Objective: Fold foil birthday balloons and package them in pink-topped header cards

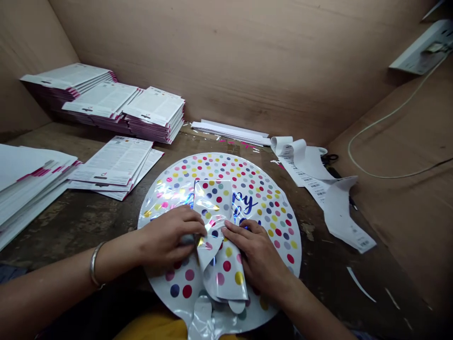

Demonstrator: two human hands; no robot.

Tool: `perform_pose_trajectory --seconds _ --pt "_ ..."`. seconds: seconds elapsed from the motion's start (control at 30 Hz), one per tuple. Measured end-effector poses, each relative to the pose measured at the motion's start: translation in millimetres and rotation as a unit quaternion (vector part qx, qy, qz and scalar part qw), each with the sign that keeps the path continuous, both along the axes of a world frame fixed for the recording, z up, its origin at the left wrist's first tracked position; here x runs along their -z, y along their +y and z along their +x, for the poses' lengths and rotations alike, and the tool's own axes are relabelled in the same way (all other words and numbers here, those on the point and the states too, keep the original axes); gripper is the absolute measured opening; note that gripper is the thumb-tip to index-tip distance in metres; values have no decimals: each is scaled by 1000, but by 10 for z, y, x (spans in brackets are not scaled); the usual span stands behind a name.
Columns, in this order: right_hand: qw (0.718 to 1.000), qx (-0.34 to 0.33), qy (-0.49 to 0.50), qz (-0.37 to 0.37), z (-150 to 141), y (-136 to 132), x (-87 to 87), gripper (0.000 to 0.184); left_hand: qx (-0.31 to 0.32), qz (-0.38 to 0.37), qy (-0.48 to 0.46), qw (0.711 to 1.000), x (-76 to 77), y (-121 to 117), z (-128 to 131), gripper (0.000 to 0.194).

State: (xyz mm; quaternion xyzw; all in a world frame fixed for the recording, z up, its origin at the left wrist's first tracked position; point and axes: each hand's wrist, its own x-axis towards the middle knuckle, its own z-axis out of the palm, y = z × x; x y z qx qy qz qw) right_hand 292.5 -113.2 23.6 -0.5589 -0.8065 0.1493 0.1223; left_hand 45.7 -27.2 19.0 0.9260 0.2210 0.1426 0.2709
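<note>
A round white foil balloon [279, 212] with multicoloured dots and blue script lettering lies flat, uninflated, in front of me. On top of it is a second dotted foil balloon, a folded balloon [228, 264] made into a narrow upright strip with a loose flap at its middle. My left hand [173, 236] is closed at the strip's left edge, fingertips on the foil and thumb partly hidden. From the right, my right hand [260, 255] grips the strip, its index finger lying across the flap. The flat balloon's neck [201, 321] points towards me.
Stacks of white printed cards [152, 106] stand at the back left, with loose cards [116, 160] nearer. White sheets [31, 184] lie far left. A curling barcode label strip [339, 208] and black scissors [331, 158] are right. A cable [354, 134] hangs from a power strip [421, 52].
</note>
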Motion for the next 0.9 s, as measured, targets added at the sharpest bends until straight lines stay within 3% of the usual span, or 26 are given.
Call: perform_pose_trajectory --seconds 0.17,0.27,0.37,0.5,0.57,0.67,0.77,0.9 --pt "999 4 -29 15 -25 -15 41 51 -45 25 23 998 10 -101 -35 35" --pt "998 -6 -50 28 -24 -21 46 51 -16 40 92 995 19 -297 -101 45" --pt "997 -18 -69 25 -20 -25 38 50 43 22 108 993 -111 -501 -183 53" --pt "996 -26 -81 16 -16 -30 36 51 100 -16 89 991 -294 -601 -244 34" --pt "996 -27 -82 20 -23 -36 39 52 56 -3 82 995 -248 -563 -240 32" --pt "996 -21 -79 23 -45 -44 29 53 -23 47 82 995 -37 -456 -220 48" --pt "998 -15 -67 16 -45 -44 6 54 -19 55 80 995 121 -370 -203 57" --pt "1000 -22 -2 22 17 -18 19 58 -27 39 49 998 103 -318 -168 48"
